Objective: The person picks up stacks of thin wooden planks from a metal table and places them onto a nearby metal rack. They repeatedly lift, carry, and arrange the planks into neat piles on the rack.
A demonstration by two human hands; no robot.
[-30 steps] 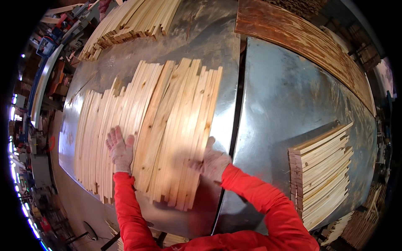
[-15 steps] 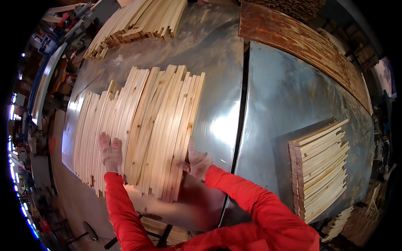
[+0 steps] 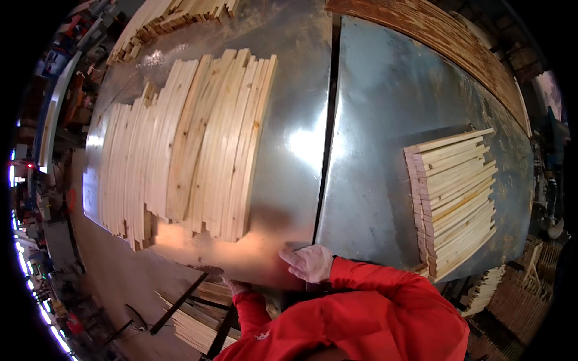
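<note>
Side by side on the metal table lies a row of long pale wooden strips, their ends uneven. My right hand, in a pale work glove, is at the table's near edge, to the right of these strips. Its fingers are loosely bent and apart, with nothing seen between them. Low at the same edge is my left hand; its fingers are mostly hidden there, so what they touch cannot be made out. Neither hand touches the row of strips.
A stacked pile of shorter wooden strips sits on the right-hand tabletop, past a dark gap. More strips lie at the far left. A worn brown board borders the far right. Below the near edge are lumber and dark metal legs.
Both hands have left the wooden strips and come back toward my body. My left hand has dropped to the table's near edge. The view has shifted, so the table's things appear higher.
</note>
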